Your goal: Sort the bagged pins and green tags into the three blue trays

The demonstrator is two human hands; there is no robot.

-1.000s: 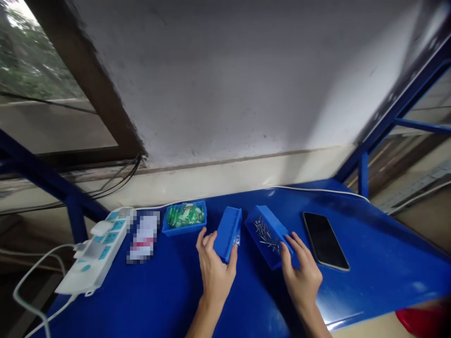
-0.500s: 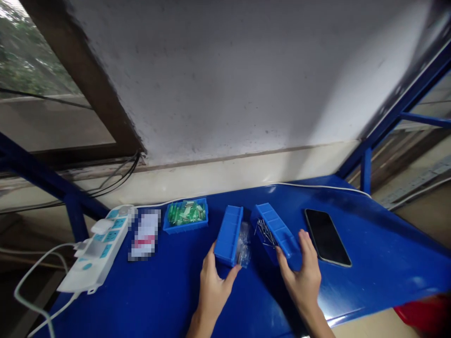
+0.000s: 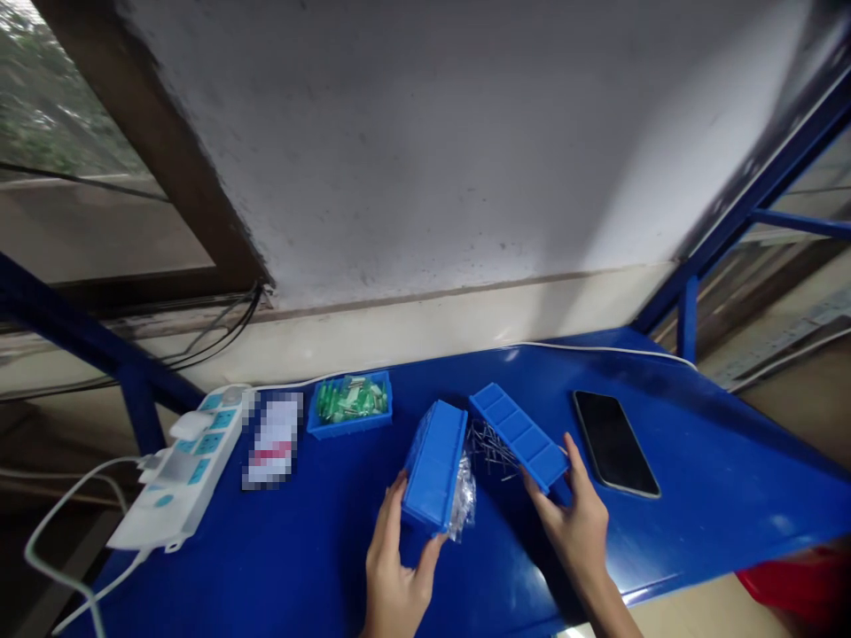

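My left hand (image 3: pixel 402 554) is closed on the near end of a blue plastic bin (image 3: pixel 435 461), tipped onto its side with its underside showing. Clear plastic packets (image 3: pixel 464 501) spill from the bin's right side onto the table. In my right hand (image 3: pixel 573 514) is a second blue bin (image 3: pixel 522 436), gripped between thumb and fingers at its near end and tilted to the left. Thin metal screws or nails (image 3: pixel 490 447) lie in a loose heap beside its left edge.
A third blue bin (image 3: pixel 350 431) with green packets stands behind on the left. Further left are a blurred white and red item (image 3: pixel 272 443) and a white power strip (image 3: pixel 179 478) with cables. A dark phone (image 3: pixel 615 443) lies at the right on the blue table (image 3: pixel 299 567).
Both bins have been tipped further over. More metal pieces have come out of the right bin, and more clear packets now lie beside the left one.
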